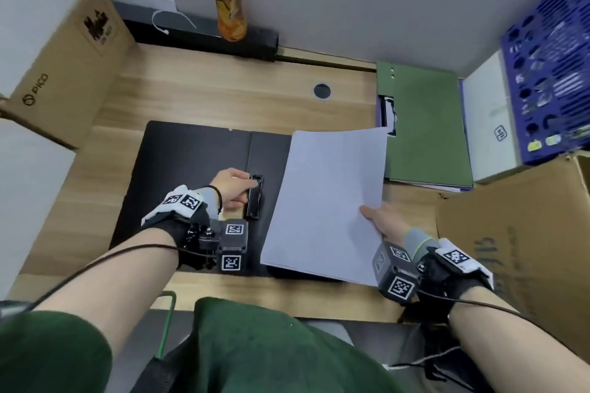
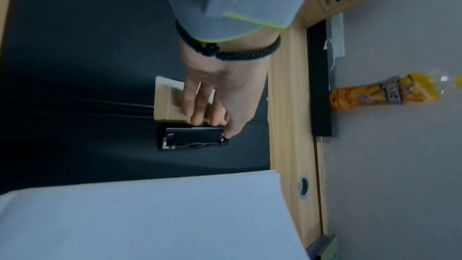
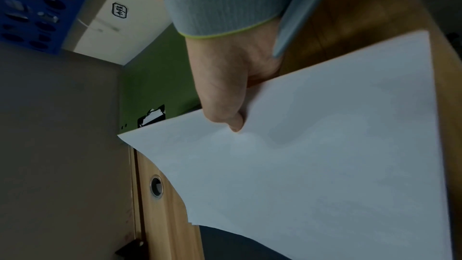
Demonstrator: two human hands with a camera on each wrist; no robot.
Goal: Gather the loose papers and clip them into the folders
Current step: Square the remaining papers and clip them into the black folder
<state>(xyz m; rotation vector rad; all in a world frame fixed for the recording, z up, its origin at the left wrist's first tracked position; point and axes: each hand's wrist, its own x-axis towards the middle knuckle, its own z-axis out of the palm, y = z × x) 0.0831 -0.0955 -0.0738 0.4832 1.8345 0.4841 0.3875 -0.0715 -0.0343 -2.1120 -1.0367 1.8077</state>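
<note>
Lying open near the front edge of the worktop (image 1: 204,96), a black folder (image 1: 191,156) carries a black spring clip (image 1: 255,196) beside its spine fold. The left hand (image 1: 230,186) rests on that clip; in the left wrist view its fingers (image 2: 197,104) are curled down onto the clip's near edge and the thumb presses at one end of it. Whether the clip's bar is lifted cannot be told.

The right hand (image 1: 388,220) pinches a stack of white papers (image 1: 325,201) by its right edge, thumb on top and the other fingers hidden underneath. The stack is tilted, raised above the right half of the black folder and apart from the clip, with its far corner reaching over the edge of a green folder (image 1: 424,128). That green folder lies closed toward the right rear corner of the worktop, on top of another, purplish folder whose edges just show.

At the right edge stand a white box (image 1: 491,118) and a blue perforated basket (image 1: 549,67), with a cardboard box (image 1: 523,249) nearer the front. Another cardboard box (image 1: 67,64) stands at the left edge. An orange drink bottle (image 1: 228,0) stands on a black bar (image 1: 204,35) along the rear edge, and a round cable hole (image 1: 321,91) sits in the worktop behind the black folder.
</note>
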